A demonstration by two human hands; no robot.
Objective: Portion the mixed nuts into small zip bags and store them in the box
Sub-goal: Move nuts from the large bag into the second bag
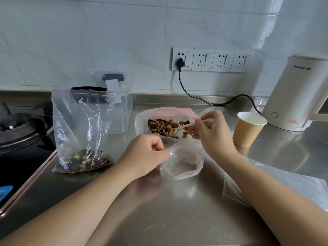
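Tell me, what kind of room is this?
Most likely a home kitchen. There is a gas stove at the left, a steel counter, an electric kettle plugged in by the tiled wall, and mixed nuts being bagged.

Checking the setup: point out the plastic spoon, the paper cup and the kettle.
plastic spoon (179, 129): head view, on its white bowl among the nuts.
paper cup (245, 134): head view, on its brown side wall.
kettle (292, 96): head view, on its ribbed white body.

Spoon (179, 128) in nuts (165, 127) — open bag (182, 162) near.
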